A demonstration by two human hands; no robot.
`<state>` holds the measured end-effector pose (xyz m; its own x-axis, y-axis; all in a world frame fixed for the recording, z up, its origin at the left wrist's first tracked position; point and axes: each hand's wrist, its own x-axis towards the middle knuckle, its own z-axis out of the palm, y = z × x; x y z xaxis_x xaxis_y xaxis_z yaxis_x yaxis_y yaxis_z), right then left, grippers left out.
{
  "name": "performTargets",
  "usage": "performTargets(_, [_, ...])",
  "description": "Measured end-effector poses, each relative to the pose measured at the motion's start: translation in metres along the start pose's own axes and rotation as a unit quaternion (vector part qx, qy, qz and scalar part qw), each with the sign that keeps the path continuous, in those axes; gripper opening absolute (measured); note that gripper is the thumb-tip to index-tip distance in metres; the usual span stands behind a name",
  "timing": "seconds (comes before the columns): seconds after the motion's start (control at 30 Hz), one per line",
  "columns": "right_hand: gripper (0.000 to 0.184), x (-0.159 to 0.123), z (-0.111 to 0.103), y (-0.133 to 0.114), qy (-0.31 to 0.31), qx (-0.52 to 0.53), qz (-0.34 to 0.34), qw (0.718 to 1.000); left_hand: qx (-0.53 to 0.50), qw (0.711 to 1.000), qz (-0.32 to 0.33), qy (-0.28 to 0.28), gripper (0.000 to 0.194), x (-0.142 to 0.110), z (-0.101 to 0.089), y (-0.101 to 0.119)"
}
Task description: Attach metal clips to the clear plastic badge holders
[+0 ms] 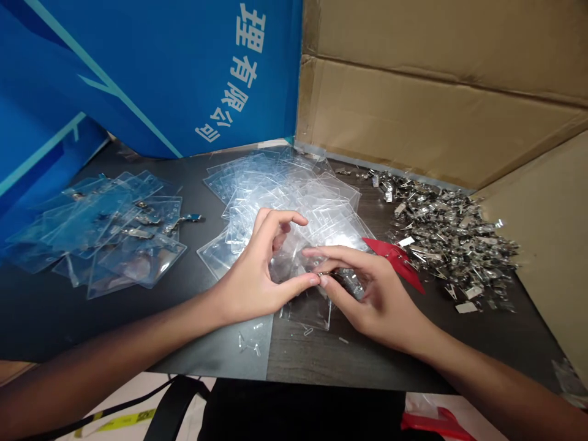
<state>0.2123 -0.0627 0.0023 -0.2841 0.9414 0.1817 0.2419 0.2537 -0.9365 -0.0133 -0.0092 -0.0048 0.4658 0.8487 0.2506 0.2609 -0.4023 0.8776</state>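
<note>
My right hand (pixel 383 300) is closed, with thumb and fingertips pinching a small metal badge clip (pixel 326 275). Against that same clip presses the thumb of my left hand (pixel 255 275), while its index finger arches above. A clear plastic badge holder (pixel 307 313) hangs beneath and between both hands; the left hand's other fingers curl behind it, partly hidden. Just beyond my hands spreads a heap of clear badge holders (pixel 285 190). To the right lies a large pile of metal badge clips with clear straps (pixel 454 239).
Badge holders with clips attached (pixel 124 233) are piled at the left. A red piece (pixel 397 260) lies beside the clip pile. Tiny clear plastic scraps (pixel 250 346) dot the table's front. A blue panel (pixel 184 67) and cardboard walls (pixel 436 110) enclose the back and right.
</note>
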Motion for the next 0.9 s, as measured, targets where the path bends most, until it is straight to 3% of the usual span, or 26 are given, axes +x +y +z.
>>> performTargets(0.13, [0.045,0.003,0.002,0.001,-0.002,0.005,0.003,1.0,0.006,1.0,0.007,0.0,0.063,0.001,-0.002,-0.002])
performTargets(0.3, [0.03,0.017,-0.014,0.005,-0.005,-0.091,-0.009,0.996,0.093,0.995,-0.019,0.039,0.063,0.011,-0.022,0.003])
performTargets(0.4, [0.026,0.027,-0.045,0.012,0.065,-0.27,0.005,0.961,0.232,0.971,-0.029,0.057,0.055,0.023,-0.052,0.013])
performTargets(0.5, [0.032,0.033,-0.08,0.025,0.125,-0.465,0.08,0.873,0.396,0.909,-0.061,0.112,0.051,0.033,-0.09,0.022])
performTargets(0.6, [0.031,0.037,-0.104,0.04,0.134,-0.55,0.141,0.812,0.492,0.846,-0.161,0.127,0.045,0.035,-0.133,0.017])
performTargets(0.63, [0.032,0.037,-0.109,0.045,0.14,-0.563,0.147,0.801,0.508,0.829,-0.203,0.111,0.046,0.035,-0.147,0.011])
performTargets(0.67, [0.034,0.038,-0.112,0.049,0.146,-0.571,0.148,0.794,0.519,0.813,-0.227,0.133,0.049,0.034,-0.161,0.005])
performTargets(0.77, [0.039,0.04,-0.118,0.059,0.16,-0.582,0.162,0.78,0.524,0.794,-0.283,0.127,0.058,0.029,-0.196,-0.016])
performTargets(0.9, [0.033,0.041,-0.125,0.067,0.151,-0.57,0.177,0.788,0.484,0.813,-0.299,0.124,0.064,0.022,-0.211,-0.028])
